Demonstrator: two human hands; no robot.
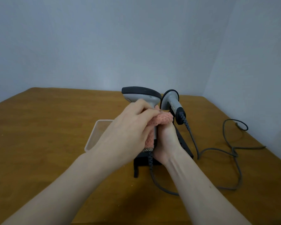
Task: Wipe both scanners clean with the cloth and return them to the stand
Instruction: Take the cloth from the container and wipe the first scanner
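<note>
Wiping is under way on the near scanner (pixel 141 95), a smooth grey plastic gun with a dark cap, held upright above the black stand (pixel 184 143). The left hand (pixel 128 125) wraps the nubby pink cloth (pixel 164 119) around its handle; the right hand (pixel 166 140) grips the handle lower down. The second scanner (pixel 173 103) sits in the stand, coiled cord (pixel 234 151) trailing over the wooden table (pixel 47 127). Next, probably, the head needs rubbing.
</note>
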